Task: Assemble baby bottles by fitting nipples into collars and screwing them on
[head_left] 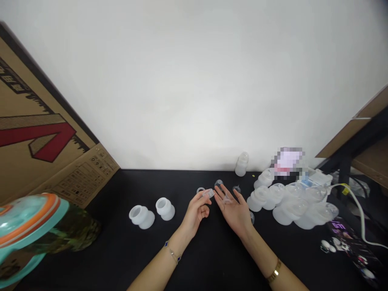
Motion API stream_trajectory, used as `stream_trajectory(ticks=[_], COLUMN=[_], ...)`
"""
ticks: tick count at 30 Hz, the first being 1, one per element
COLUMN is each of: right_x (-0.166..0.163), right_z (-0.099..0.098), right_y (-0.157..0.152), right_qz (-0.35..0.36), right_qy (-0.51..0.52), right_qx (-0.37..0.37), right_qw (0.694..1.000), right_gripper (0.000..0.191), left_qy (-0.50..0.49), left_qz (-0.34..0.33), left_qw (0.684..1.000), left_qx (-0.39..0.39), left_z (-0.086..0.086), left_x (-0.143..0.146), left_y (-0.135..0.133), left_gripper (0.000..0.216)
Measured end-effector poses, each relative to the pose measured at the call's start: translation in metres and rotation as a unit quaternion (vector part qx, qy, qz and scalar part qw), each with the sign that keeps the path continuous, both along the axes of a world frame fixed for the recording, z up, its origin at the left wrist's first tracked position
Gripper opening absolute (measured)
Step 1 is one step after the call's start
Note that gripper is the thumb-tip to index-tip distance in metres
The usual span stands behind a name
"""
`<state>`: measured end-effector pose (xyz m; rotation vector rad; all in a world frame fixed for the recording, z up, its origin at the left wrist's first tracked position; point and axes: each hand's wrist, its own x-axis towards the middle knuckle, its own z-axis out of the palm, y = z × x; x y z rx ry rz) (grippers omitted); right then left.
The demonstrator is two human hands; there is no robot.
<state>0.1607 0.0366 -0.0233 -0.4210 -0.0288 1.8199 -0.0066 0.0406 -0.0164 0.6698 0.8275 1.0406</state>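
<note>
My left hand (196, 212) is closed in a pinch on a small clear plastic cap (208, 193) above the black table (121, 246). Close beside it, my right hand (233, 210) lies palm up with fingers spread, and a small clear silicone piece (226, 199) rests on the palm. Several more small clear caps (218, 184) lie on the table just beyond both hands.
Two white bottle bodies (151, 211) lie to the left. A pile of capped white bottles (291, 202) sits at the right, with one upright bottle (241, 163) by the wall. A cardboard box (42, 137) leans at left; a white cable (357, 210) runs at right.
</note>
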Motion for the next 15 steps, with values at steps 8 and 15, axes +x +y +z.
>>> stream_trajectory(ticks=[8, 15], right_x=[-0.0007, -0.0009], right_z=[0.0015, 0.0044], right_y=[-0.0003, -0.0004], right_qz=[-0.011, -0.024], right_qy=[0.005, 0.003], right_qx=[-0.029, -0.052], right_qw=[1.0, 0.998], right_gripper=[0.042, 0.034], left_qy=[-0.003, 0.001], left_qz=[-0.01, -0.012], left_qw=[1.0, 1.0], left_qx=[-0.01, -0.008], left_z=[-0.0013, -0.0023], left_x=[0.0006, 0.0004], left_y=[0.0001, 0.0007], left_gripper=[0.043, 0.042])
